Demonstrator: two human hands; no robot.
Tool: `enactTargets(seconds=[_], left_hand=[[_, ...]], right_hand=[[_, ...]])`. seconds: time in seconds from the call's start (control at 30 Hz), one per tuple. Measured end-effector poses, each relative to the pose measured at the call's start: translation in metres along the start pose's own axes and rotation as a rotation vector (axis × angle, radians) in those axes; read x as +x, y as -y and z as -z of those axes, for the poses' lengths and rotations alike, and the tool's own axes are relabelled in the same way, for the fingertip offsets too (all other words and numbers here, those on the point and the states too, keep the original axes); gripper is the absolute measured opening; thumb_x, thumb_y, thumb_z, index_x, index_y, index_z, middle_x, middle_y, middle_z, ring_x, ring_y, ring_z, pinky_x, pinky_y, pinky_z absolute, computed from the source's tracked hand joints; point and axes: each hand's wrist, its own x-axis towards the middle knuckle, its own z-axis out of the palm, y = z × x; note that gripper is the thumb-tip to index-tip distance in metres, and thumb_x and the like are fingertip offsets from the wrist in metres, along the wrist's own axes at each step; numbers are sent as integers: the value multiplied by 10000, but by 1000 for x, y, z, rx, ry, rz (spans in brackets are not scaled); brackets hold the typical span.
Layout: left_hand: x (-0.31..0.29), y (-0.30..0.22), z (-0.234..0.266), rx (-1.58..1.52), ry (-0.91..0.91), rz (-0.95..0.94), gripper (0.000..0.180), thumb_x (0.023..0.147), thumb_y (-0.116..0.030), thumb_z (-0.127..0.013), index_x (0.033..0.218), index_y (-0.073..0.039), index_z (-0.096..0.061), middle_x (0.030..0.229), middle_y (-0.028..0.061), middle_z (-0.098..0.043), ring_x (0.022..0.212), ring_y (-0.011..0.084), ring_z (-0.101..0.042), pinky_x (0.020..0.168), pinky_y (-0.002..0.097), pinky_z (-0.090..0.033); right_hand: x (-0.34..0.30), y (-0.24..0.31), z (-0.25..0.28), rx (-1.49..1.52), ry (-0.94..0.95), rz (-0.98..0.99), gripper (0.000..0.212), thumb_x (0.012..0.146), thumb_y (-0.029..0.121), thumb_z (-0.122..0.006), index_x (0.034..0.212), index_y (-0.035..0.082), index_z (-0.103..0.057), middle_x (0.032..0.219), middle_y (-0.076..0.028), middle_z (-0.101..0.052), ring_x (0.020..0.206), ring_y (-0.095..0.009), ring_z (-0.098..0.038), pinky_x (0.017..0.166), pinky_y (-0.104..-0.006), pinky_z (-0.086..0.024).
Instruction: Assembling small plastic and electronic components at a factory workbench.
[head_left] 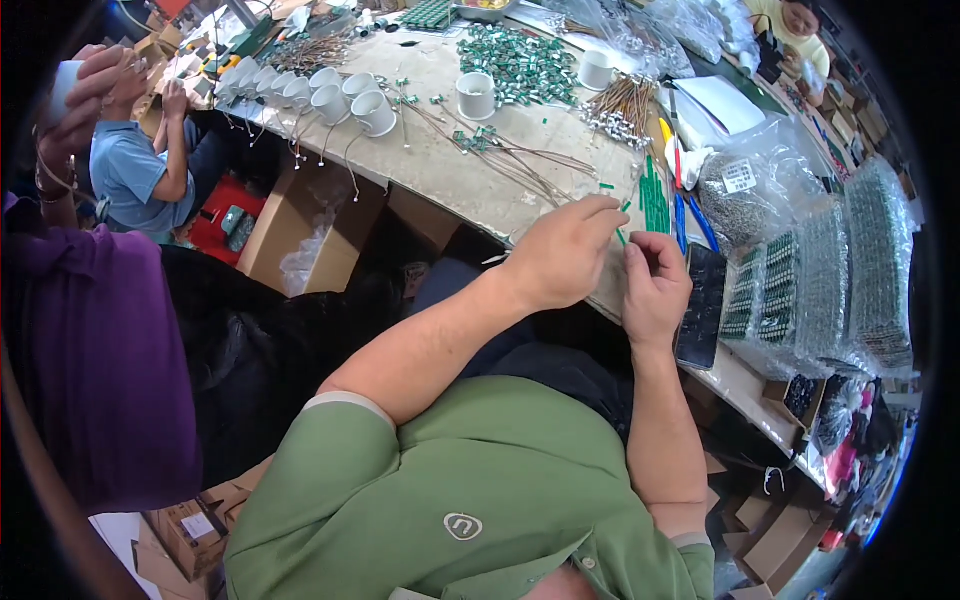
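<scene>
Fingers of my L hand are pressed side by side, tips pointing toward the R hand; thumb is mostly hidden, so I can't tell if they pinch sth. On the R hand, thumb and index finger are bent toward each other w/ a small gap behind the tips. The thin, flat green strip is between both hands, close to the R thumb tip; from my head cam I can't tell how firmly it is held.

Both hands are over the front edge of the pale, worn worktable. Just beyond the R hand lie more narrow green strips, approx. parallel; to their right are the blue-handled pliers. Next to the R wrist there is a black, flat rectangular object, and farther right, green circuit boards in clear bubble wrap.

Beyond the L hand I see brown thin wires w/ small green pcs, one upright white cup, and behind it a big heap of small green-and-silver parts. Other white cups stand in a row to the left, w/ wires hanging over the table edge.
</scene>
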Motion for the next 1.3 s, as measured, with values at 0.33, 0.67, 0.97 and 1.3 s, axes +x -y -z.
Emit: enactTargets(seconds=[0.33,0.67,0.97,1.3], left_hand=[[2,99,64,423,-303,153,276,800,19,-598,1049,-22,-710,1063,159,-725,958,380,-665,906,451,-526],[-4,108,59,585,-187,221,326,851,-54,-608,1156,-16,-718,1264,186,-691,1180,406,-623,1040,479,-488],[19,101,47,696,-36,237,346,885,-90,-606,1204,-25,-723,1296,196,-676,1256,402,-593,1092,483,-462],[29,74,23,381,-38,-98,281,827,-93,-714,1104,-57,-738,1260,159,-694,1088,380,-646,965,461,-530]], right_hand=[[60,17,-75,-438,225,499,304,859,256,-770,1076,49,-718,1220,-123,-663,1045,-343,-606,915,-444,-498],[84,3,-22,-914,260,341,242,900,178,-579,821,29,-753,850,-188,-722,799,-435,-650,757,-513,-517],[58,9,27,-818,197,70,258,925,198,-578,877,26,-765,919,-181,-759,818,-443,-671,746,-523,-528],[33,25,37,-587,162,-138,246,930,221,-652,939,10,-777,863,-133,-767,696,-330,-646,671,-420,-519]])
